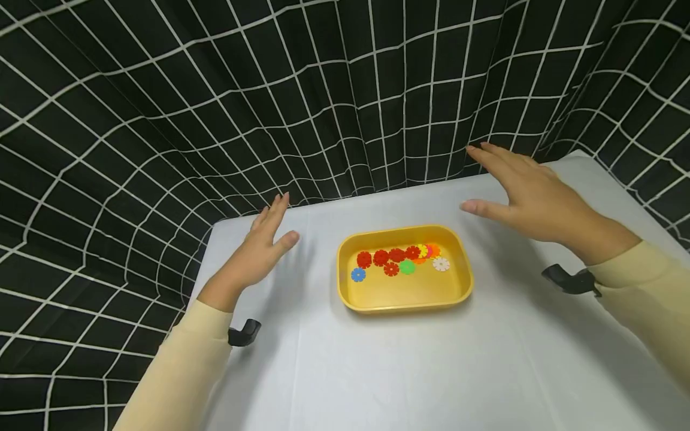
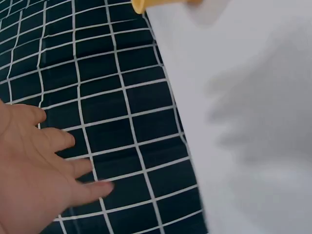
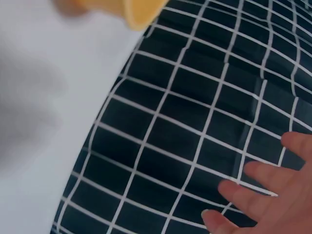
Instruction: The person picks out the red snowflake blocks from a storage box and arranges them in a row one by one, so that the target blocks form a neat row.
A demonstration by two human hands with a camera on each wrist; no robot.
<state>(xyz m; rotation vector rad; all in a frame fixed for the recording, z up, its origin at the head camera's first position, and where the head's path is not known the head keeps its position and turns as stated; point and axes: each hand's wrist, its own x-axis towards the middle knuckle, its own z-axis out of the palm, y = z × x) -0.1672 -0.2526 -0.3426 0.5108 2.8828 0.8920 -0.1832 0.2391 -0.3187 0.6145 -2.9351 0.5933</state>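
Note:
A yellow tray [image 1: 408, 299] stands on the white tablecloth, between my two hands. In it lie several red notched discs [image 1: 381, 258], a blue disc [image 1: 358, 275], a green disc [image 1: 406, 267], a white disc [image 1: 441, 264], and a small overlapping cluster of yellow, pink and orange ones. My left hand [image 1: 257, 254] hovers left of the tray with fingers extended and holds nothing. To the tray's right, my right hand [image 1: 539, 194] is raised above the cloth, fingers stretched out, touching nothing. Both wrist views show spread fingers and only a corner of the tray.
Black cloth with a white grid [image 1: 323, 90] hangs behind the table and along both sides. The white tablecloth [image 1: 377, 371] covers the tabletop. A black wrist mount [image 1: 245, 333] sticks out from the left sleeve, and another mount [image 1: 570, 279] from the right.

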